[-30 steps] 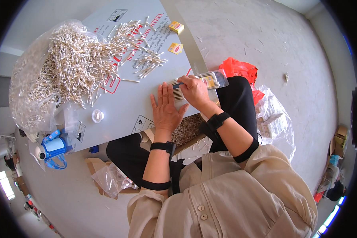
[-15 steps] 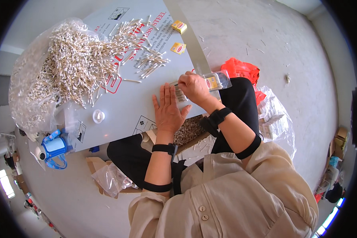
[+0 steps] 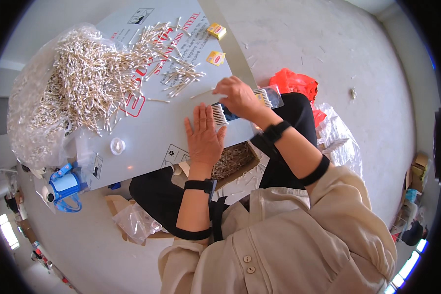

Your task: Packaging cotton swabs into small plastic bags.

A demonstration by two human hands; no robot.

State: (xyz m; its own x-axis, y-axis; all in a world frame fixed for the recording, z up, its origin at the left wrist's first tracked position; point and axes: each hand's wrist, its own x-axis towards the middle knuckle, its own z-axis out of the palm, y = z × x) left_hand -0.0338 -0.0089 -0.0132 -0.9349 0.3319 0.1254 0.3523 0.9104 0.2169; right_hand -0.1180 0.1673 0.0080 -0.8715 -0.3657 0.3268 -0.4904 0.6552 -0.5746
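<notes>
My left hand (image 3: 204, 134) lies flat on the table, fingers stretched out, its fingertips against the left end of a clear pack of cotton swabs (image 3: 219, 114). The swabs stand in a neat row there, with white tips along the edge. Above the pack's dark blue middle is my right hand (image 3: 237, 97), with thumb and fingers pinched on a single cotton swab (image 3: 201, 94) that points left. Part of the pack is hidden under this hand; its right end shows a yellow label (image 3: 265, 98) and a clear plastic flap.
A clear bag (image 3: 27, 105) spills a large heap of cotton swabs (image 3: 90, 73) over the table's left. Two yellow packets (image 3: 216, 31) lie near the far edge. A small white round container (image 3: 117, 146) and a blue bottle (image 3: 66, 187) are at left. Below sits a cardboard box (image 3: 235, 164).
My right hand has risen off the pack and shifted slightly up and left, now with a swab in its fingertips. The pack's dark blue middle shows more. My left hand stays by the pack.
</notes>
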